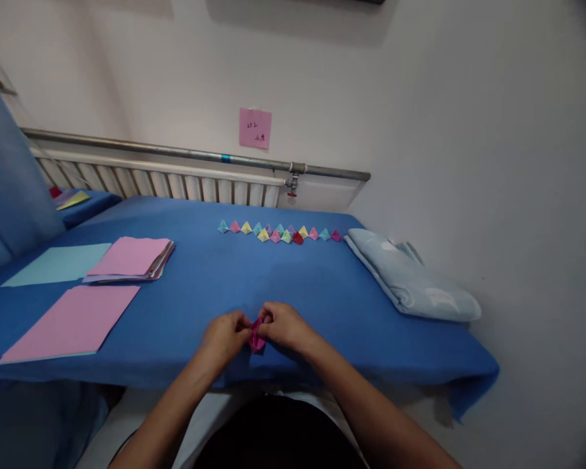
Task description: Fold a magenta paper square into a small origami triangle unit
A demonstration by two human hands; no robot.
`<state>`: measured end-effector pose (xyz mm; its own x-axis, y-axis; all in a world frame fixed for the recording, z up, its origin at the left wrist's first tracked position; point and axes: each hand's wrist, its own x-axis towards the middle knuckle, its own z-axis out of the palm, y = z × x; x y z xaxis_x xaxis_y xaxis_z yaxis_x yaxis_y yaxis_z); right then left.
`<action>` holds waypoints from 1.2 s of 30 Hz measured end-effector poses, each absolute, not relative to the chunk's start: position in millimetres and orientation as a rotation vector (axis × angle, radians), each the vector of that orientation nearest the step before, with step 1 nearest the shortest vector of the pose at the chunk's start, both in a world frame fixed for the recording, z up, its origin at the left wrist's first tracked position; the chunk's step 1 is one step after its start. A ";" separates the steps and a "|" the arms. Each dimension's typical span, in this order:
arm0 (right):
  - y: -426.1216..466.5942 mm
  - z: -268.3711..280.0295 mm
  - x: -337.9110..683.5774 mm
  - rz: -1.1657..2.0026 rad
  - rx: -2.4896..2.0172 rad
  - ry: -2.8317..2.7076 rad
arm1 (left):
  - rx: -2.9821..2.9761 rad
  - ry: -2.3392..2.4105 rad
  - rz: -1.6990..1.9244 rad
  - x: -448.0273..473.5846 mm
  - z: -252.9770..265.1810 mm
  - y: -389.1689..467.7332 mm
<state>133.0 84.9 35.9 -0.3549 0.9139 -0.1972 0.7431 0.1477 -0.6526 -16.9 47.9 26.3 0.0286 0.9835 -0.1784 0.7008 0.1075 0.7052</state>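
Note:
A small folded piece of magenta origami paper (256,341) is pinched between my two hands, close to the front edge of the blue-covered table (200,280). My left hand (227,333) grips its left side with thumb and fingertips. On the other side, my right hand (282,324) pinches its upper right part, and the fingers cover some of the folds. Farther back, several small folded paper pieces (275,236) in mixed colours stand in rows.
To the left lie a stack of pink and other coloured paper (129,256), a light blue sheet (56,264) and larger pink sheets (73,322). A folded pale blue blanket (410,277) rests at the right. Behind the table are a radiator (176,182) and a metal pipe (166,151).

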 end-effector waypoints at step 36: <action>35.5 21.0 153.5 0.755 -1.169 -2.288 | 1.972 1.690 0.705 -13.1 10.4 4.1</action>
<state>153.5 35.5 21.0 -0.5335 0.8326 0.1489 0.5806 0.4885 -0.6514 -13.1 4.1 10.4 0.1201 0.9886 0.0911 0.7606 -0.1505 0.6315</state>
